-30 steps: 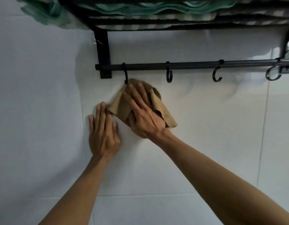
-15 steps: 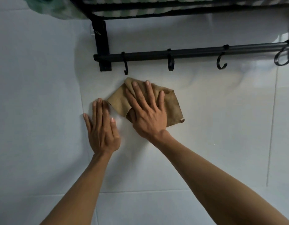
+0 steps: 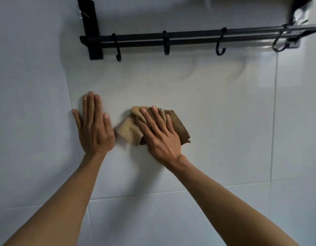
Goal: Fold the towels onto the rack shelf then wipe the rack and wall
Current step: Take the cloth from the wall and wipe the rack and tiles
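Note:
A crumpled tan cloth lies flat against the white tiled wall, well below the black rack's rail. My right hand presses on the cloth with straight, spread fingers. My left hand rests flat on the bare tile just left of the cloth, fingers straight and together. The rack's shelf and the towels on it are out of view above the top edge.
Several black hooks hang from the rail, one near the left bracket and another further right. Tile joints run across the wall below my wrists and down its right side.
My right hand has slid the cloth down the wall, away from the hooks. The left hand has stayed flat on the tile. The view has tilted down, so the shelf and towels have left the frame.

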`<state>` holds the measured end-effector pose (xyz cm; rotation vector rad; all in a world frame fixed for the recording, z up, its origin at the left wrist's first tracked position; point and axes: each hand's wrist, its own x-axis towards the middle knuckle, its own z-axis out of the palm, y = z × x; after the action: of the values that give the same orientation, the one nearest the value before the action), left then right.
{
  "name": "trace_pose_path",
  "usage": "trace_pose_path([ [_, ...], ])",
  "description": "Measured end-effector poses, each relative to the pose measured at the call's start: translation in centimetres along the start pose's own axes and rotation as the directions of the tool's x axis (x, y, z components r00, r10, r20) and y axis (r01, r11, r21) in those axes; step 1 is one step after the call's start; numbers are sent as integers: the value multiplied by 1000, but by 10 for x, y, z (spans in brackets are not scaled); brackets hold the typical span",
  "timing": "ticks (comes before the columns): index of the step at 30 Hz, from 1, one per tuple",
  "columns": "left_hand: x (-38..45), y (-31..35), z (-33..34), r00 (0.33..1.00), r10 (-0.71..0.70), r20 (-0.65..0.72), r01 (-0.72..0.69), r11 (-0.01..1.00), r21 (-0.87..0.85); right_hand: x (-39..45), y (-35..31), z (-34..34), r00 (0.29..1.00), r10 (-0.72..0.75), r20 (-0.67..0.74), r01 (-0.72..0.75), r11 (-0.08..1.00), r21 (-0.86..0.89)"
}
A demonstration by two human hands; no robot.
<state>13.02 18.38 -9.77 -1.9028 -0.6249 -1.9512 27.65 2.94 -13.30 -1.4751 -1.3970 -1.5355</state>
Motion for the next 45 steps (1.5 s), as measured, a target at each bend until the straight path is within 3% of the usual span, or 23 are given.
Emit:
trace_pose_path([
  [11, -41, 8, 0, 998, -43, 40, 44, 999, -9, -43, 129, -56, 970, 216, -108, -227, 969, -102],
  [18, -62, 8, 0, 999, -36, 21, 36, 999, -3, -82, 198, -84, 853, 505, -136, -520, 845, -124],
  [22, -70, 7, 0, 999, -31, 13, 31, 999, -21, -123, 197, -83, 788, 602, -132, -615, 781, -107],
  [25, -84, 3, -2, 1000, -7, 11, 7, 1000, -25, -152, 180, -74, 698, 701, -147, -712, 702, -30],
  [31, -89, -3, -1, 1000, 16, -25, -17, 999, -49, -153, 116, -46, 578, 801, -157, -794, 596, 117],
  [34, -88, -5, 0, 999, 19, -34, -21, 998, -62, -138, 75, -25, 590, 787, -179, -776, 614, 141],
  [45, -89, -9, -4, 999, 34, -34, -39, 989, -141, -87, -81, 35, 756, 643, -122, -619, 763, 187],
])
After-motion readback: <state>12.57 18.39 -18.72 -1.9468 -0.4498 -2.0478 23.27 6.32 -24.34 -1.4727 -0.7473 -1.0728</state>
